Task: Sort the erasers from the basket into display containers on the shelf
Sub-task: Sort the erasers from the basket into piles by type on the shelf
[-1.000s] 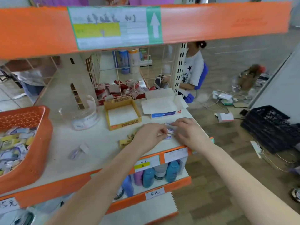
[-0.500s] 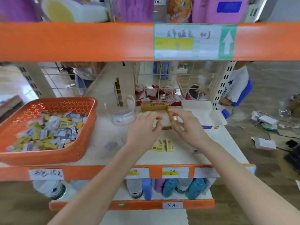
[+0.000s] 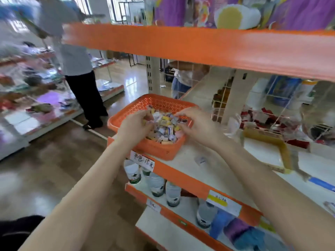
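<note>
change: half a second ago both hands were at the yellow display box mid-shelf. Now both are over in the basket, and the view has swung left with them.
meaning: looks like one drop-off cycle is done and a new pick is starting.
left hand: fingers curled into the near-left side of the erasers, apparently closed round a few. Blurry, so the count is unknown.
right hand: fingertips bent down onto the far-right side of the pile. Can't tell whether it is pinching anything.
erasers: mixed yellow, white and blue wrapped pieces, heaped in the basket between the two hands. One loose eraser lies on the shelf just right of the basket.
basket: orange, perforated, at the left end of the shelf, front corner at the edge.
yellow display box: well to the right of the hands, motion-smeared, contents unreadable.
clear tub: between basket and box, very blurred.
progress: the pile is still deep, so I'd judge most of the sort remains.
next: lift a handful clear and carry it right to the matching container; sort by wrapper first.
risk: pieces spilling off the shelf front during the carry.
background: a person stands in the aisle to the left, well apart.
</note>
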Demonstrator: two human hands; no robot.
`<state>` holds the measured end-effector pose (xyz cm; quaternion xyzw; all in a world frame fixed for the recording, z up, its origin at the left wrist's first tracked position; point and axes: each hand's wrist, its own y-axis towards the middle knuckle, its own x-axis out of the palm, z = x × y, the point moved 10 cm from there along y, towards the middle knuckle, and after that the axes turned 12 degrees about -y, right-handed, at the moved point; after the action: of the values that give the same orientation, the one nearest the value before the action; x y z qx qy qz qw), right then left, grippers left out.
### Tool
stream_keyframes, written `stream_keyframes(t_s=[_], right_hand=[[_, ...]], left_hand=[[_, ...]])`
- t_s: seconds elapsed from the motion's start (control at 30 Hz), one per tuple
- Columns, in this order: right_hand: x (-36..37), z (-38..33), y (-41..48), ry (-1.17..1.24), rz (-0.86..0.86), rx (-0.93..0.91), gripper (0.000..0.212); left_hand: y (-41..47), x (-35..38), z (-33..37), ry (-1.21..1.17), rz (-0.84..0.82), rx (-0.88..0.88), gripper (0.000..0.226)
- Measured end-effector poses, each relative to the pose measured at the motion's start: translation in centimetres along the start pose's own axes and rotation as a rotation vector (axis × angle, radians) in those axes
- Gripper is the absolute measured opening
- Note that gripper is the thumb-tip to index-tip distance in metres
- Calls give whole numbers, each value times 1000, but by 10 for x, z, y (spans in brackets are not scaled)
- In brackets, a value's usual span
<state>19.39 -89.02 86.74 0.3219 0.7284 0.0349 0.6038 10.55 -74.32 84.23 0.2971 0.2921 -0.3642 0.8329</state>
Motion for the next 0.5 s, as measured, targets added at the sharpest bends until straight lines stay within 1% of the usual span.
stream_keyframes(t_s=[0.03, 0.13, 0.27, 0.43, 0.5], right_hand=[[12, -4, 7, 11, -70, -2, 28], [50, -10, 17, -3, -312, -7, 29], [75, -6, 32, -134, -464, -21, 33], [111, -9, 38, -317, -707, -30, 35], [124, -5, 41, -374, -747, -7, 21]], left_hand=[[2, 1, -11, 17, -33, -30, 9], [6, 7, -28, 95, -109, -70, 14], [15, 19, -26, 86, -250, -20, 22], [24, 37, -28, 19, -465, 8, 23], [29, 45, -28, -7, -547, 21, 24]])
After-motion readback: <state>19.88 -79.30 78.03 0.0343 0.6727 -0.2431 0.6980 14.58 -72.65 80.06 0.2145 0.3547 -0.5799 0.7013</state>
